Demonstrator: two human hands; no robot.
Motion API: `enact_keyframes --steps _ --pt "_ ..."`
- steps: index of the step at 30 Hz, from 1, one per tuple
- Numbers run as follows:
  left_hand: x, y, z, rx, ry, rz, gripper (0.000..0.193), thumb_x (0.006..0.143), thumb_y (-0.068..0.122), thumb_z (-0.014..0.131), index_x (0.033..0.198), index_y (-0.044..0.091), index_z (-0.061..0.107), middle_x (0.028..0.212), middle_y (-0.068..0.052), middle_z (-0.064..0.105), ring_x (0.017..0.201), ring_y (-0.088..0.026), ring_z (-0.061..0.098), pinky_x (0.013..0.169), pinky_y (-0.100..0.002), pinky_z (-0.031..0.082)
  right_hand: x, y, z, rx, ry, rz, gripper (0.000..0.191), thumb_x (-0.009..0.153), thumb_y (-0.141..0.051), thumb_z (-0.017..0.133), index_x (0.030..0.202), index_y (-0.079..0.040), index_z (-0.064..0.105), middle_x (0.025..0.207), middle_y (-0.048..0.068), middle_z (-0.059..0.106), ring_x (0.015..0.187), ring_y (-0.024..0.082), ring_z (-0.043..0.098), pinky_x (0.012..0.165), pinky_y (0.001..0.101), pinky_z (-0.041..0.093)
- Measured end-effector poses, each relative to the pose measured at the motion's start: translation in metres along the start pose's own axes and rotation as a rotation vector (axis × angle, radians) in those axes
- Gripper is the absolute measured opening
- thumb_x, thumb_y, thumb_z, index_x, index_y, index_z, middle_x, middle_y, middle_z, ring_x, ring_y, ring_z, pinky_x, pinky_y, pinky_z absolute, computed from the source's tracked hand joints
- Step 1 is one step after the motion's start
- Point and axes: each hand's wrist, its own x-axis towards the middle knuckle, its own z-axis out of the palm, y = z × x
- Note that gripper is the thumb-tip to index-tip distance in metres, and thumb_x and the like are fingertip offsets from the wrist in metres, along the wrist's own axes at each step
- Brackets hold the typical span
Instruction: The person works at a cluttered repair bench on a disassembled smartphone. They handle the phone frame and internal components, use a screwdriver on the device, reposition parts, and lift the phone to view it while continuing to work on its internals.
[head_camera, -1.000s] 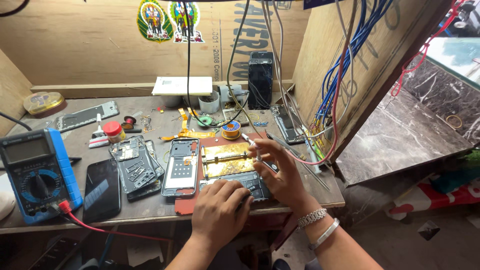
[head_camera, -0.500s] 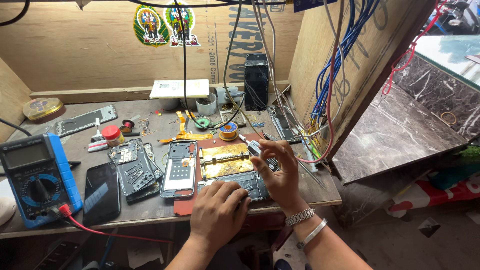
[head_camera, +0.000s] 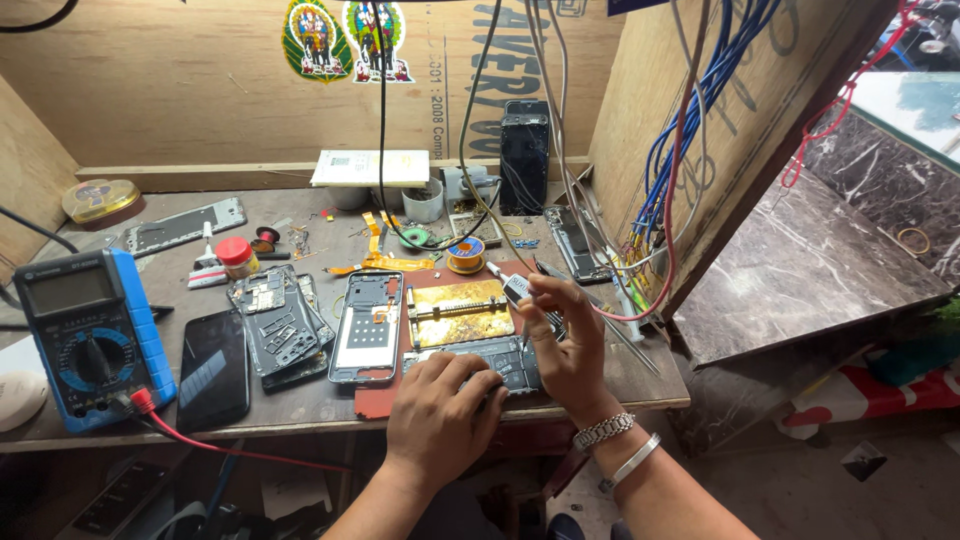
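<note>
Flanking the hands (head_camera: 500, 385), multimeter (head_camera: 85, 335) left, dangling wires (head_camera: 690, 150) right.

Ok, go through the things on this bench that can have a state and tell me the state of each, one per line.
Left hand: pressed flat on the opened phone, holding it down.
Right hand: closed around a small tool.
Opened phone: back off, insides showing.
Phone frame: stripped, lying flat.
Black phone: screen dark.
Multimeter: red lead plugged in; display too small to read.
Solder spool: lying flat, wire wound.
</note>
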Motion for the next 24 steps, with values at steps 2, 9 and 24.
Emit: enact_keyframes --steps 2,9,24 --pt "-0.0006 -0.0008 0.0000 -0.006 -0.004 -0.004 0.014 0.088 0.026 0.073 0.095 0.014 0.071 0.099 0.000 0.068 0.094 -0.024 0.064 0.082 -0.041 0.049 -0.0013 0.0022 -0.0019 0.075 -0.032 0.146 0.031 0.104 -0.012 0.061 0.135 -0.010 0.061 0.104 0.003 0.073 0.086 0.011 0.066 0.079 0.0266 0.055" --pt "-0.0021 -0.0036 0.0006 -0.004 0.004 0.006 0.014 0.088 0.026 0.073 0.096 0.014 0.072 0.100 0.000 0.068 0.095 -0.024 0.065 0.083 -0.041 0.049 -0.0026 0.0068 0.0016 0.036 0.015 -0.063 0.035 0.102 -0.013 0.072 0.134 -0.006 0.059 0.111 0.009 0.060 0.101 0.015 0.063 0.089 0.0297 0.057" --pt "-0.0039 -0.0058 -0.0003 -0.004 -0.003 -0.006 0.013 0.089 0.025 0.073 0.096 0.015 0.072 0.100 0.000 0.068 0.096 -0.024 0.065 0.083 -0.040 0.050 -0.0058 -0.0005 -0.0037 0.113 0.035 0.152 0.033 0.105 -0.011 0.065 0.137 -0.007 0.058 0.112 0.006 0.069 0.105 0.017 0.071 0.091 0.0309 0.059"
